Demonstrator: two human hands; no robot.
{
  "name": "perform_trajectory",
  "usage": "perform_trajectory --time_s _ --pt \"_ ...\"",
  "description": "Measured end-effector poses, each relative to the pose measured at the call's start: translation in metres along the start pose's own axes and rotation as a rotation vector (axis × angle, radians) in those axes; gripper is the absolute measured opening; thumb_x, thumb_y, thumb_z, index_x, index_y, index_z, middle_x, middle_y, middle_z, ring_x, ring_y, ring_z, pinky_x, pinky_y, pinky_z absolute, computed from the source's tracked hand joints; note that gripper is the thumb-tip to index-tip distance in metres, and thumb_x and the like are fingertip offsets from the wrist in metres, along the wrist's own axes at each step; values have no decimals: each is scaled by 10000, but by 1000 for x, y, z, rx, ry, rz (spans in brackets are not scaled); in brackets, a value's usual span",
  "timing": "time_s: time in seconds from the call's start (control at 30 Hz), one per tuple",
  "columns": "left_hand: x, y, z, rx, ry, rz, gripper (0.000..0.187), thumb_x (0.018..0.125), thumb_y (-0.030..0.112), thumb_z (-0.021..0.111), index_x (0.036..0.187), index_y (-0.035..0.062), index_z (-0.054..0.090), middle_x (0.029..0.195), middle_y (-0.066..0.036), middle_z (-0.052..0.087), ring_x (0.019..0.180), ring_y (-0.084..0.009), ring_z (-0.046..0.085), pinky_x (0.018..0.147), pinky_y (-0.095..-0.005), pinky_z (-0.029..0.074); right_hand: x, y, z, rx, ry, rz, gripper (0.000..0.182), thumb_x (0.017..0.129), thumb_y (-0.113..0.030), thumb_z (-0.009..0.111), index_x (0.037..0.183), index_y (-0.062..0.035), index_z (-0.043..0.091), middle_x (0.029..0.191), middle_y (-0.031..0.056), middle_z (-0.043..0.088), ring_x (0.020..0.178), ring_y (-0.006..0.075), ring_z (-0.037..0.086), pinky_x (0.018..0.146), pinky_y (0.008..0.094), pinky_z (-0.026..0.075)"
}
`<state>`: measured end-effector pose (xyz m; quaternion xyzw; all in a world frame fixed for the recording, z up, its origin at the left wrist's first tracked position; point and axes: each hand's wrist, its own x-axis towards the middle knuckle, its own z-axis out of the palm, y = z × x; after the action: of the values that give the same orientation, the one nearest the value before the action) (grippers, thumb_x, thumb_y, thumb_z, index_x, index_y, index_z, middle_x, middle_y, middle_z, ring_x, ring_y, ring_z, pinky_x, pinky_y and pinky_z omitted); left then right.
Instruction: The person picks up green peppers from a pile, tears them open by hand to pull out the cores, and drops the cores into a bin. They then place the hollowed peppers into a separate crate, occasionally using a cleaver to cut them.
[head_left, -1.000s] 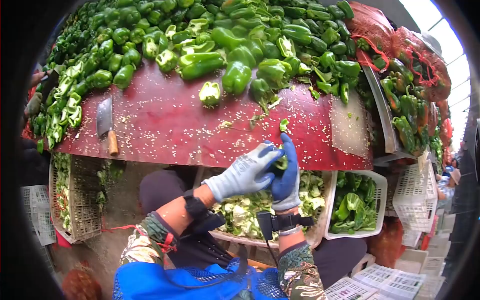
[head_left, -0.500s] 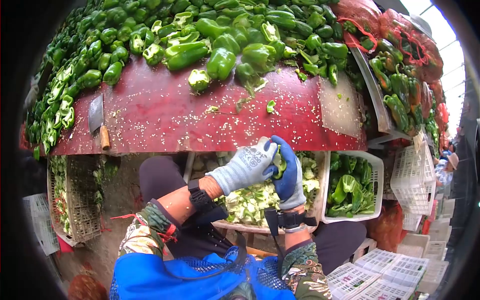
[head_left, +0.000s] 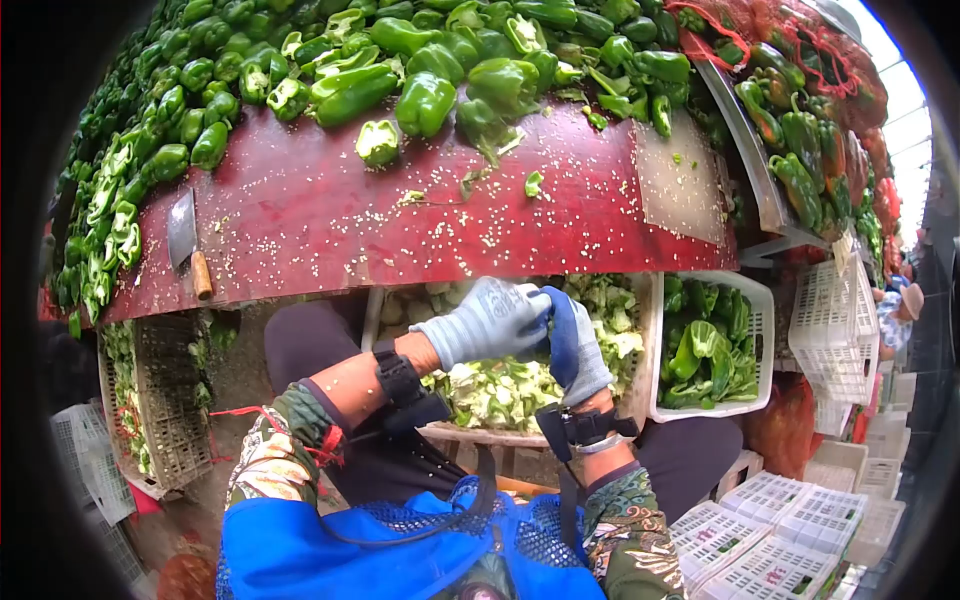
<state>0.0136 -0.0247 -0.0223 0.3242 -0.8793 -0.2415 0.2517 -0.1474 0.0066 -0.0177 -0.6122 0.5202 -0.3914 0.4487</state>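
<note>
My left hand (head_left: pixel 490 320), in a pale grey-blue glove, has its fingers curled in against the other hand. My right hand (head_left: pixel 574 345), in a glove with a blue coated palm, is bent and closed beside it. The two hands meet just below the edge of the red tabletop (head_left: pixel 420 245); whatever is between their fingers is hidden. Beneath them a crate (head_left: pixel 640 385) holds pale green pepper cores and scraps (head_left: pixel 500 395). A cut pepper (head_left: pixel 378 144) and a small green piece (head_left: pixel 533 184) lie on the tabletop among scattered seeds.
A cleaver (head_left: pixel 185 235) with a wooden handle lies at the tabletop's left. Green peppers (head_left: pixel 230 60) are heaped along the back. A white crate of peppers (head_left: pixel 765 345) stands at right, near stacked crates (head_left: pixel 835 320). Another crate (head_left: pixel 170 410) is at lower left.
The green pepper piece seen between my hands is now out of sight. My left hand has turned over, its fingers folded inward. The view has shifted slightly.
</note>
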Motion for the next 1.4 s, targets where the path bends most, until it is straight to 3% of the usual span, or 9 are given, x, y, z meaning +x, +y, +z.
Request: perform_trajectory --time_s 0.1,0.17,0.27,0.37,0.57,0.83,1.03,1.1,1.4 --pt "-3 -4 -7 -904 -131 -488 221 912 245 641 995 40 648 822 -16 672 710 -123 620 631 -292 490 -9 -18 -11 727 -69 674 344 978 -298 444 1117 -36 619 928 75 639 727 133 608 580 278 530" --pt "-2 -2 -27 -1277 158 -543 205 945 241 624 982 47 678 795 28 652 716 -55 587 641 -223 480 -11 -7 -16 923 -80 521 382 981 -325 455 1189 -35 590 964 91 647 723 163 622 582 280 536" --pt "-22 -28 -46 -849 -236 -498 260 923 284 648 981 31 674 835 -26 653 742 -103 593 665 -280 488 -16 -15 -24 905 -69 455 420 989 -341 451 1243 -28 567 1073 126 657 748 163 631 599 281 537" --pt "-47 -29 -29 -9 -118 -248 254 875 265 689 1029 64 677 904 -124 609 805 -258 612 717 -356 491 -23 -24 -47 784 -65 376 425 995 -336 460 1281 -38 561 1140 145 654 841 167 642 710 303 548" --pt "-42 -84 -105 475 466 -746 470 787 285 690 1220 137 582 1195 -119 547 1088 -335 525 895 -462 476 -31 29 -256 -1281 224 162 327 834 -164 680 1142 -57 659 1143 171 611 1109 350 553 989 432 427" --pt "6 -209 -124 571 199 -888 672 751 295 727 1352 176 450 1372 -176 428 1167 -410 494 943 -520 469 18 5 -75 -14 98 147 286 964 -211 570 1164 -21 646 1039 77 672 862 164 641 831 311 522" --pt "10 -86 -116 68 281 -515 595 722 279 742 1234 69 521 1227 -246 517 1115 -432 535 941 -483 463 44 -9 36 1082 15 309 430 1025 -350 430 1311 -41 521 1195 113 608 1143 243 587 953 421 505" --pt "5 -25 -85 273 211 -145 657 706 240 729 1289 50 493 1245 -256 493 1117 -423 529 954 -475 456 37 -14 57 1045 69 117 445 1033 -368 392 1316 -45 509 1207 90 595 1148 223 572 970 398 483" --pt "5 8 -17 -297 127 -272 423 840 135 675 1216 8 529 1032 -162 536 926 -291 602 803 -375 491 9 -5 13 995 125 294 435 968 -273 570 1337 -62 479 1206 61 560 1063 153 583 909 310 486"
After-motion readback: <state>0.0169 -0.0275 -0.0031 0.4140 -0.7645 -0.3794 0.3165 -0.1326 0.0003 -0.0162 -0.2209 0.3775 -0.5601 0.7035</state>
